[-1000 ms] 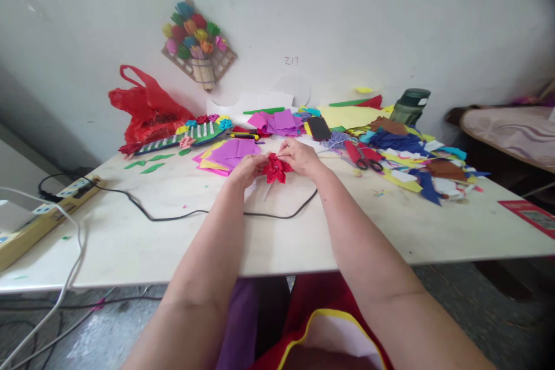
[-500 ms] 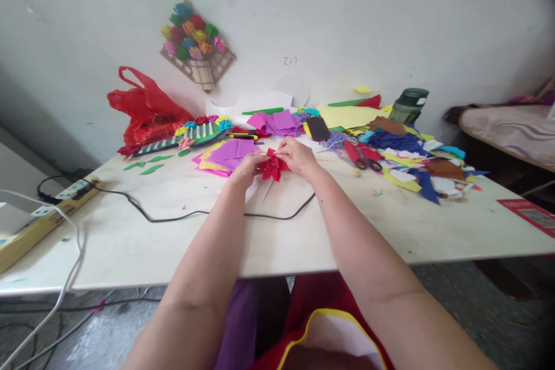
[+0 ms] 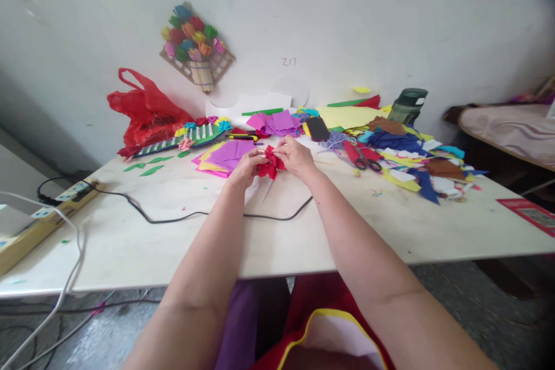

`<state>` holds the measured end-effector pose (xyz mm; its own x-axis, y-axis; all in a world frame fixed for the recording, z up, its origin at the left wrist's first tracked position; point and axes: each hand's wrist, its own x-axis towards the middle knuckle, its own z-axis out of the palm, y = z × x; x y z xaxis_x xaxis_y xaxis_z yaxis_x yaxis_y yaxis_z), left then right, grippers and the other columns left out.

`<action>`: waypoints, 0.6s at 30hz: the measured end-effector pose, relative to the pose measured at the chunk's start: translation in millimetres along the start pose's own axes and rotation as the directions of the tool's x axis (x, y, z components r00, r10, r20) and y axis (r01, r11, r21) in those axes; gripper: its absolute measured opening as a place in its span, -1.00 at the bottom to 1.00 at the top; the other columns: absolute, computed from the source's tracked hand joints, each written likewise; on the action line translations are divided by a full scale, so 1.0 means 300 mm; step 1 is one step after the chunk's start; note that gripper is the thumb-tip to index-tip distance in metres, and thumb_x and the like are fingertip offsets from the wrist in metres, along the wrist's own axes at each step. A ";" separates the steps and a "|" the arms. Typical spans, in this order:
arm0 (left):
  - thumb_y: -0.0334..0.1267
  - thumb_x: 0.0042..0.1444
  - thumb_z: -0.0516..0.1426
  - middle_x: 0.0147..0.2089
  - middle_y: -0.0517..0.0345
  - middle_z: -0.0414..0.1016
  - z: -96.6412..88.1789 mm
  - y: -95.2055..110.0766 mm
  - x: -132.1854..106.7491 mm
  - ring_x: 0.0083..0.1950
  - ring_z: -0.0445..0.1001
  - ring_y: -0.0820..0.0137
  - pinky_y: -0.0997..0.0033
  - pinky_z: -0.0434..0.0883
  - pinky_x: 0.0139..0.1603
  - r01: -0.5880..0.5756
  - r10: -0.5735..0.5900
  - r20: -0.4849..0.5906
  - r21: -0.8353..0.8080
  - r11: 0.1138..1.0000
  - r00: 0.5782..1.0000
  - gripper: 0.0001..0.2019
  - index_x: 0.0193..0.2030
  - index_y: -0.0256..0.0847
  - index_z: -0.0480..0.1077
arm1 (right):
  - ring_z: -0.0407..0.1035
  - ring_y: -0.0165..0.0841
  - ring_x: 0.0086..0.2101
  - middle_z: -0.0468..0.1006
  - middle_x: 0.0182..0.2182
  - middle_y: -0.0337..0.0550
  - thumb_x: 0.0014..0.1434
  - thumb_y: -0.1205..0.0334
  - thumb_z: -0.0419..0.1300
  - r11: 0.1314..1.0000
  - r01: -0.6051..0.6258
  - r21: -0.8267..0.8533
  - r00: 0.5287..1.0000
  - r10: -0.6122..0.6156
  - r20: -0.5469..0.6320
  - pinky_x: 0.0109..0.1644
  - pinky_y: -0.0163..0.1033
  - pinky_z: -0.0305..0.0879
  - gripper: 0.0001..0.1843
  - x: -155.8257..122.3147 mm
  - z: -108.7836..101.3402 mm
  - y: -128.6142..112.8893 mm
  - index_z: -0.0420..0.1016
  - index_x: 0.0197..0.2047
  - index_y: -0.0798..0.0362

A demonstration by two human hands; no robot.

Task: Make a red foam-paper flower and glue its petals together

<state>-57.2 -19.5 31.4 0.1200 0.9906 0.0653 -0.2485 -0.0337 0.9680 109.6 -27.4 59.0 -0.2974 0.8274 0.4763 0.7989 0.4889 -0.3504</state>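
Note:
Between my two hands, just above the table, is a red paper flower (image 3: pixel 270 165) with several pointed petals. My left hand (image 3: pixel 248 166) grips its left side with the fingers pinched. My right hand (image 3: pixel 295 155) pinches the flower's upper right edge. A thin pale stick (image 3: pixel 267 191) shows below the flower; I cannot tell whether it is joined to it. Left of my hands lies a stack of purple, yellow and pink paper sheets (image 3: pixel 225 156). A yellow-and-black cutter (image 3: pixel 243 137) rests behind that stack.
A black cable (image 3: pixel 173 219) crosses the white table (image 3: pixel 286 248) in front of my hands. Scissors (image 3: pixel 366 163), a phone (image 3: pixel 318 128) and heaped paper scraps (image 3: pixel 403 150) lie to the right. Green paper leaves (image 3: pixel 151 170), a red bag (image 3: pixel 147 110) and a power strip (image 3: pixel 69 202) are on the left.
The red flower has turned and tilted slightly between my fingers, with its petals now bunched closer together. Both hands keep almost the same place.

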 end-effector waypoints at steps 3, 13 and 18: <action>-0.44 -0.30 0.23 -0.51 0.25 0.48 0.000 0.001 -0.002 -0.53 0.42 0.49 0.53 0.29 -0.48 0.000 0.000 -0.011 0.006 1.000 1.000 -0.73 -0.36 -0.24 0.38 | 0.43 -0.30 -0.16 0.51 0.00 -0.19 0.28 0.19 0.10 1.000 0.008 0.001 1.000 -0.008 -0.001 -0.16 -0.22 0.28 -0.76 0.001 0.006 -0.001 0.61 -0.16 -0.10; -0.45 -0.32 0.25 -0.57 0.21 0.43 -0.021 0.011 -0.006 -0.56 0.36 0.51 0.54 0.22 -0.53 0.030 -0.031 0.049 0.015 0.999 0.998 -0.85 -0.52 -0.28 0.39 | 0.43 -0.32 -0.20 0.52 -0.02 -0.24 0.27 0.17 0.08 0.999 0.031 -0.011 0.999 -0.031 -0.016 -0.19 -0.22 0.29 -0.75 -0.006 0.009 -0.005 0.62 -0.21 -0.14; -0.44 -0.31 0.25 -0.56 0.21 0.43 -0.033 0.019 -0.007 -0.56 0.35 0.52 0.55 0.21 -0.52 0.052 -0.052 0.092 0.012 0.999 0.994 -0.85 -0.49 -0.29 0.43 | 0.44 -0.31 -0.15 0.52 -0.03 -0.23 0.28 0.17 0.09 0.999 0.019 0.034 1.000 -0.019 -0.011 -0.15 -0.21 0.30 -0.75 -0.004 0.005 -0.013 0.62 -0.20 -0.12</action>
<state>-68.5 -20.4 34.2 0.2206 0.9747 0.0363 -0.2306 0.0159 0.9729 106.1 -29.9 58.4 -0.3064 0.8150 0.4918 0.7751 0.5135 -0.3682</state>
